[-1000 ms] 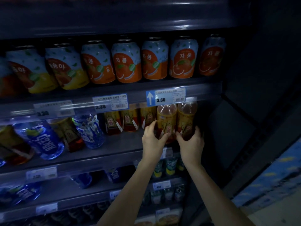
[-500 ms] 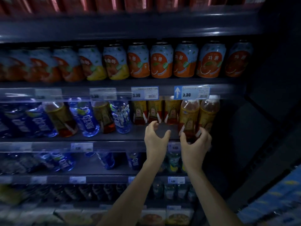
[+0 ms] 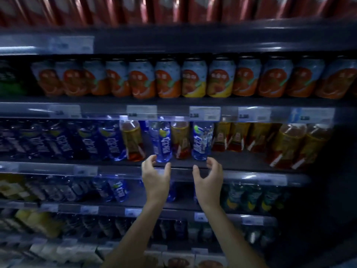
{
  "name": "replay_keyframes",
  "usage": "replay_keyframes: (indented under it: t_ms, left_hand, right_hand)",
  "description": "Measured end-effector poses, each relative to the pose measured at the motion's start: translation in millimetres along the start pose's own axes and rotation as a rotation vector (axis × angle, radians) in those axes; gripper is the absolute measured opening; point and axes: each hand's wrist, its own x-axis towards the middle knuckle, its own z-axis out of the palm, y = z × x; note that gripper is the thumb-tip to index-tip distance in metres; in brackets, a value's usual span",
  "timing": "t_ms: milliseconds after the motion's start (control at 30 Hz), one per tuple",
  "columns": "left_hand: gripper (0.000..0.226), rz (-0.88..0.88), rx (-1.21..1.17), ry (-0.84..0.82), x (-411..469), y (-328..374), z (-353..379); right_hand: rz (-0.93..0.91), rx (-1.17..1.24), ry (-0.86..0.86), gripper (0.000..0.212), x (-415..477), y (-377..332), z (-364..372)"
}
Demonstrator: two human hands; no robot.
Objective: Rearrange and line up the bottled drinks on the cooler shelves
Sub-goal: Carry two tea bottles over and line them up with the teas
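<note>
Dim cooler shelf (image 3: 48,168) holds blue bottles (image 3: 163,145) mixed among amber bottles (image 3: 180,140), and with the left hand (image 3: 156,176) and right hand (image 3: 209,176) both cupped empty just below them at six o'clock, a hasty grab could topple tight-packed neighbours.

Korean lettering on blue bottles (image 3: 163,144), unreadable, price tags (image 3: 204,113) blurred

Dim light — shelf rails (image 3: 251,177), price tags (image 3: 204,113).
</note>
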Motion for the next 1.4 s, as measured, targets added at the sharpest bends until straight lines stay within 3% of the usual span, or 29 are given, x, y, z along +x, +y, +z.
replay_keyframes:
  t_ms: [267,500,833,1233,1400]
  left_hand:
    - [0.056,-0.022,-0.057,-0.001,68.8,-31.4,-53.4]
    - [0.073,-0.054,-0.089,0.018,91.5,-29.6,-46.7]
    - [0.073,-0.089,-0.045,0.089,103.2,-26.5,-28.7]
    - [0.088,-0.16,0.123,0.174,106.2,-22.6,-16.8]
    - [0.077,-0.163,0.113,0.203,108.6,-22.1,-15.2]
  right_hand:
    - [0.044,-0.01,0.106,0.047,7.2,-34.7,68.4]
    - [0.017,-0.055,0.158,0.056,24.5,-47.3,89.5]
    - [0.08,-0.116,0.097,0.074,46.1,-36.4,108.3]
    - [0.018,-0.241,0.259,0.063,44.6,-36.4,116.1]
    - [0.02,-0.196,0.244,0.066,42.3,-37.4,120.2]
